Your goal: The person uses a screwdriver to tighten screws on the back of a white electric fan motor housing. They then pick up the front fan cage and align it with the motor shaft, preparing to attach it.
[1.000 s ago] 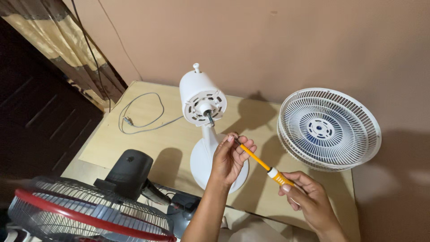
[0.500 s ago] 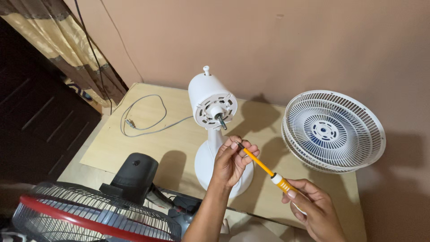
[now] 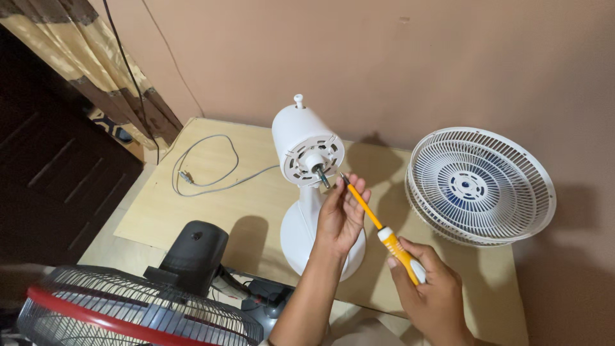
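Showing a slim yellow screwdriver with orange-white handle.

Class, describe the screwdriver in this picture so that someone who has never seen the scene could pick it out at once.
Start at the white fan body standing on the pale wooden board. Just right of its bare metal shaft, two hands meet around a slim tool. That is the screwdriver: a yellow shank and an orange-and-white handle, the only brightly coloured thing among white fan parts.

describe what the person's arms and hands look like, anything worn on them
Both are bare. The left hand and its forearm show no sleeve, watch, ring or glove. The right hand is bare too, its wrist cut off by the frame edge. The nails look short and unpainted.
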